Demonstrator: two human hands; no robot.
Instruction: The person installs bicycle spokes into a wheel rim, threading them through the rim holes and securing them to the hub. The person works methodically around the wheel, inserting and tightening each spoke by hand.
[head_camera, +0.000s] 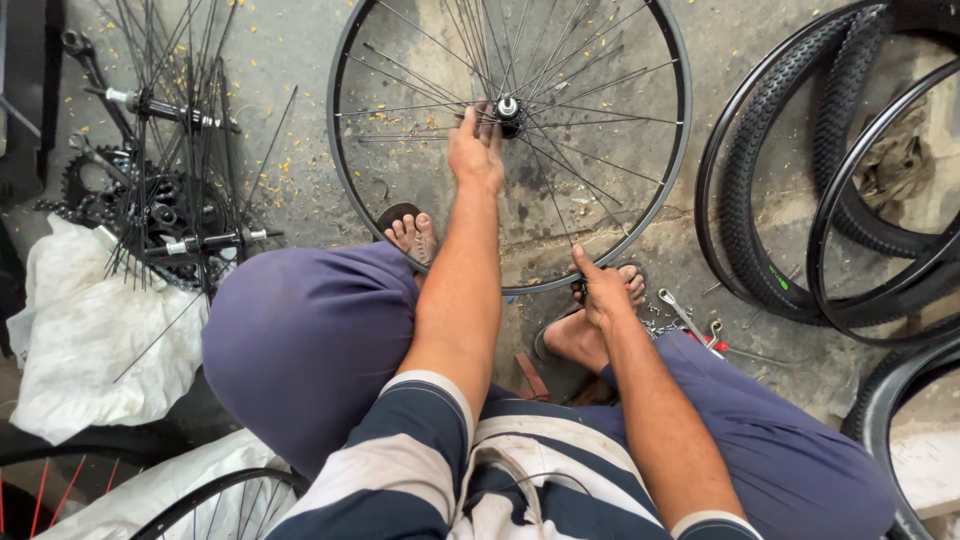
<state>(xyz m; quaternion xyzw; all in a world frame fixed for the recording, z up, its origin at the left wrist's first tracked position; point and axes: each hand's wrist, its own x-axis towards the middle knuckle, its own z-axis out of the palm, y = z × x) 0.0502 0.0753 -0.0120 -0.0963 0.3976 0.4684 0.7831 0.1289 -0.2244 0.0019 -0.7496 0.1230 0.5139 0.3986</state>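
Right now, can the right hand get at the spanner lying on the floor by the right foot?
Probably yes. The right hand pinches the wheel rim close to the spanner, with only bare floor between them.

one spoked wheel, two hands, two sandalled feet, three tyres

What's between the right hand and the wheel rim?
Nothing visible. The right hand is already at the near edge of the rim, by the feet. The left hand reaches among the spokes at the hub.
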